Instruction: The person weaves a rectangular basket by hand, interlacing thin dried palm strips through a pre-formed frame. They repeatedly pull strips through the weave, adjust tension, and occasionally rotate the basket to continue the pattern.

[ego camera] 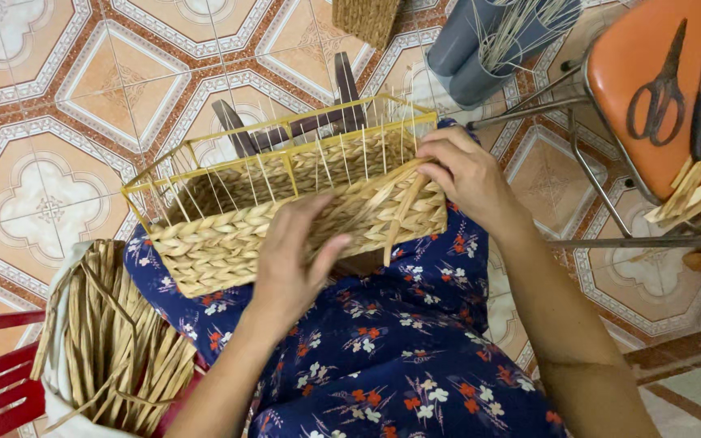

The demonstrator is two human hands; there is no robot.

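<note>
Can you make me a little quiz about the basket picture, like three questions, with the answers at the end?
1. True or false: the yellow wire frame is woven all the way up to its top rim.
2. Which hand pinches the loose straw strands at the basket's upper edge: A the left hand, B the right hand?
3. What tool lies on the orange stool seat?

Key
1. False: the top part shows bare wires.
2. B. The left hand rests flat on the woven side.
3. A pair of dark scissors.
</note>
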